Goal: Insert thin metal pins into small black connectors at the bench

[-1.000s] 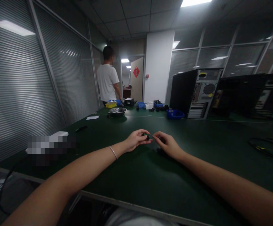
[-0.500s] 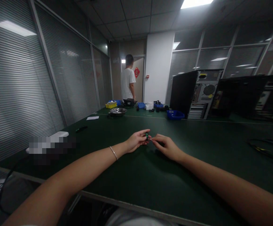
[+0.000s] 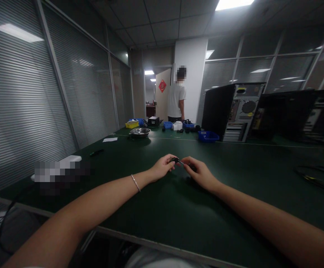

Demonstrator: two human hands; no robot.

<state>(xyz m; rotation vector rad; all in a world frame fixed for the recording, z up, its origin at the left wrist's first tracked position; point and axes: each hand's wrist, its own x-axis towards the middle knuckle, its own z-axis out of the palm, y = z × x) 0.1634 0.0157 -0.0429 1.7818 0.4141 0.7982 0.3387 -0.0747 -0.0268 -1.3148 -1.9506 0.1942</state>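
Above the middle of the green table, my left hand (image 3: 163,165) is closed on a small dark part (image 3: 175,160), its fingertips pinching it. The part showed some green a moment ago; its exact kind is too small to make out. My right hand (image 3: 199,172) is closed on a thin tool with a slim metal shaft (image 3: 181,162). The shaft points left and its tip meets the dark part, or lies very close to it. Most of the tool's handle is hidden by my right fingers.
On the green table (image 3: 139,208), a metal bowl (image 3: 140,133), a blue tray (image 3: 208,137) and several small bins stand farther back. Computer cases (image 3: 231,111) stand at right. A black cable (image 3: 318,176) lies right; a dark green-marked object (image 3: 96,152) lies left. A person (image 3: 175,98) stands beyond.
My left hand has turned the small part, so its green face no longer shows, and its fingers have curled in. The shaft has risen slightly. The person in the background has moved right.
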